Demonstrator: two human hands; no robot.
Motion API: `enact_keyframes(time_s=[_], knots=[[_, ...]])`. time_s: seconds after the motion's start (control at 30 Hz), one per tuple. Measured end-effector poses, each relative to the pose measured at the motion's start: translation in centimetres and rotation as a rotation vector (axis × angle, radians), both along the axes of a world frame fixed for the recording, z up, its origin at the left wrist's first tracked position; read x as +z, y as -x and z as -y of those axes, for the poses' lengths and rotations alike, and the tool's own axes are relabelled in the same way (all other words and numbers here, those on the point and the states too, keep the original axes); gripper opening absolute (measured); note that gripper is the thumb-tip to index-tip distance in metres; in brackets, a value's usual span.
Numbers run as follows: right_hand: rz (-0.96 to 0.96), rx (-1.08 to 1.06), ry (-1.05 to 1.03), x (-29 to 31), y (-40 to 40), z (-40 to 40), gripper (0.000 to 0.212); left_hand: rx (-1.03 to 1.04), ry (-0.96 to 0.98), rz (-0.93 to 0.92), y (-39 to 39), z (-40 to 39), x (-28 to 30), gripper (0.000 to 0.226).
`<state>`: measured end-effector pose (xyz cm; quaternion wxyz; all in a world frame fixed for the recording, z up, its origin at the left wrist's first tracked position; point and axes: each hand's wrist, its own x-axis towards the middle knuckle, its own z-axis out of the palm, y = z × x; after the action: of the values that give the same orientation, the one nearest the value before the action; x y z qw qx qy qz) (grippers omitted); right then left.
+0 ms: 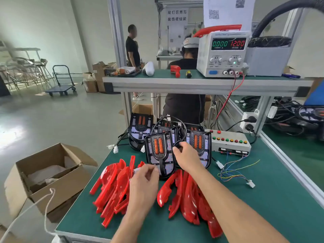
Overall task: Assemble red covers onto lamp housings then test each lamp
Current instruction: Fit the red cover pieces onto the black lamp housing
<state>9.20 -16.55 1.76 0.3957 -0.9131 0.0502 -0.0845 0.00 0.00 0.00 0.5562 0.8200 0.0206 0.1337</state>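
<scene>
A black lamp housing [158,153] with two orange lenses stands tilted at the table's middle. My right hand [185,156] grips its right edge together with its black cable [177,123], which loops above. My left hand [146,179] pinches a small white connector [137,170] at the housing's lower left. Several more housings [199,142] stand behind. Red covers lie in two piles, one to the left [112,192] and one to the right [189,200] under my right forearm.
A test box with coloured buttons [229,142] and loose coloured wires [233,172] sits to the right. On the shelf a power supply [222,53] reads 12.00. An open cardboard box [49,176] stands left of the green table [271,207]. Two people are behind the bench.
</scene>
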Motion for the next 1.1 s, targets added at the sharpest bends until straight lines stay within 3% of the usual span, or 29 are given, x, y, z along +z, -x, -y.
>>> enact_keyframes(time_s=[0.13, 0.3, 0.4, 0.67, 0.8, 0.87, 1.0, 1.1], knots=[[-0.143, 0.077, 0.11, -0.2, -1.5, -0.3, 0.033, 0.054, -0.047, 0.009, -3.0, -0.1, 0.7, 0.011], [-0.055, 0.094, 0.108, -1.1, -2.2, -0.1, 0.028, 0.096, -0.078, 0.022, -5.3, -0.2, 0.5, 0.023], [0.021, 0.04, 0.027, -1.1, -1.7, -0.1, 0.039, 0.106, -0.05, 0.0, -5.9, -0.1, 1.0, 0.032], [0.267, 0.019, -0.429, 3.3, -0.6, 1.9, 0.031, 0.081, 0.132, 0.017, -6.8, -0.5, 1.2, 0.023], [0.277, 0.05, -0.796, 5.8, 1.2, 3.5, 0.037, 0.0, 0.4, -0.043, -7.2, 0.0, 1.3, 0.025], [0.264, 0.117, -0.969, 7.1, 2.7, 4.1, 0.038, -0.027, 0.433, -0.085, -7.4, 0.3, 1.7, 0.026], [0.314, 0.335, -1.129, 8.3, 6.5, 5.6, 0.04, -0.068, 0.366, -0.092, -8.1, 1.1, 2.4, 0.036], [0.302, 0.438, -1.211, 8.1, 9.2, 6.3, 0.041, -0.015, 0.022, -0.012, -8.9, 1.4, 1.8, 0.025]])
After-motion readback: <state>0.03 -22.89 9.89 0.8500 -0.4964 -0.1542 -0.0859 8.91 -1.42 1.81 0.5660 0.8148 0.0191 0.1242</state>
